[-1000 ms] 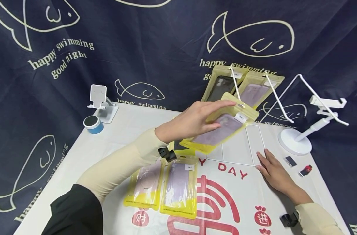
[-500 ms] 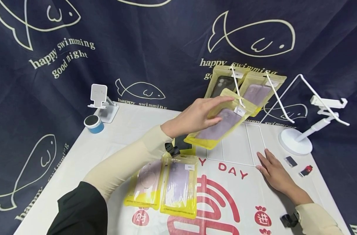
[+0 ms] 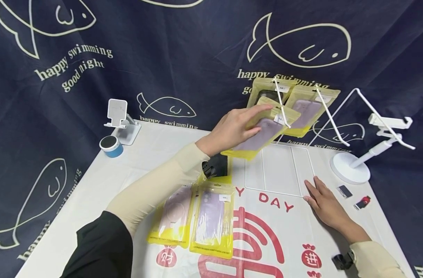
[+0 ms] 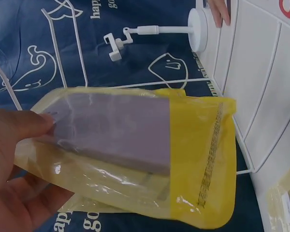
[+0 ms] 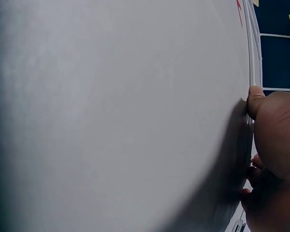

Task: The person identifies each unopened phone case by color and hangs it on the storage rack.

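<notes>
In the head view, my left hand pinches a yellow-edged clear pouch with a purple phone case inside, gripping it near its top. The white wire hook of the display rack crosses the pouch's top, its tip showing in front. Seen from the left wrist, thumb and fingers hold one end of the pouch. Behind it hang a pouched black phone case and another purple one. My right hand rests on the table, fingertips at the rack's base wire.
Two more pouched phone cases lie on the table's front middle, with a dark one partly under the left arm. A white phone stand and blue tub stand left. At right are a round-based holder and small USB sticks.
My left hand has pushed the pouch back and up along the hook, whose tip now sticks out in front of it. The right hand has stayed in place.
</notes>
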A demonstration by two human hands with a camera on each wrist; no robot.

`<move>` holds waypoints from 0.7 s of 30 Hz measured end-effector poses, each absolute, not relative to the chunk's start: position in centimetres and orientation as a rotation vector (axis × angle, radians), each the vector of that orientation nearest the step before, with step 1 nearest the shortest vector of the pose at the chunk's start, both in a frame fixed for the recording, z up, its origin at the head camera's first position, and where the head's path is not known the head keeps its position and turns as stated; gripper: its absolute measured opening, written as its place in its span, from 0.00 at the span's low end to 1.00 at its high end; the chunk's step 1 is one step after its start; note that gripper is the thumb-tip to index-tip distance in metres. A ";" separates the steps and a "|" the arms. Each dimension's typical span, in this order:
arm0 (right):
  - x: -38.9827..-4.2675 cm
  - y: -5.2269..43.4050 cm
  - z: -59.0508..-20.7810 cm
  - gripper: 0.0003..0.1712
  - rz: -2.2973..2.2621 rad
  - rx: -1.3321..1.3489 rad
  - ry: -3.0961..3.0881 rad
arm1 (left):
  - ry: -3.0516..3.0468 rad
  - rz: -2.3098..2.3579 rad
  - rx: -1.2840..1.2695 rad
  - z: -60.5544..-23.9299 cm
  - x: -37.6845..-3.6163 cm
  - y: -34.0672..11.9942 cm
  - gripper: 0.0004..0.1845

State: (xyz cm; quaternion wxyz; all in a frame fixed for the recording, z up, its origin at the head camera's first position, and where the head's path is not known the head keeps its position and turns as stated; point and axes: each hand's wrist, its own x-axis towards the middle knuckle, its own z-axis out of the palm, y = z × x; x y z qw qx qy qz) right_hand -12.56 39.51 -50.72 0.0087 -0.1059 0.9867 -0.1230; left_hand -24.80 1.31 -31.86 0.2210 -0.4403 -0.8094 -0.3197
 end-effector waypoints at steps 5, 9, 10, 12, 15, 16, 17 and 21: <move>-12.6 39.6 -50.7 0.37 -0.385 -0.320 3.074 | -2.245 -0.856 -1.204 -31.9 -25.7 1.6 0.30; -12.7 39.5 -50.6 0.37 -0.376 -0.324 3.080 | -2.248 -0.870 -1.201 -31.9 -26.4 1.6 0.29; -12.8 39.5 -50.6 0.37 -0.377 -0.325 3.081 | -2.249 -0.876 -1.199 -31.9 -26.6 1.6 0.29; -12.8 39.5 -50.5 0.37 -0.376 -0.329 3.086 | -2.244 -0.886 -1.197 -31.9 -27.0 1.7 0.29; -12.8 39.6 -50.4 0.37 -0.388 -0.327 3.085 | -2.238 -0.884 -1.192 -32.0 -27.6 1.9 0.30; -12.8 39.6 -50.4 0.37 -0.393 -0.330 3.085 | -2.237 -0.882 -1.188 -32.0 -27.7 2.0 0.30; -12.7 39.5 -50.4 0.37 -0.394 -0.331 3.085 | -2.236 -0.877 -1.180 -32.1 -27.9 2.1 0.30; -12.7 39.5 -50.4 0.37 -0.410 -0.329 3.080 | -2.269 -0.849 -1.120 -32.2 -28.7 2.5 0.30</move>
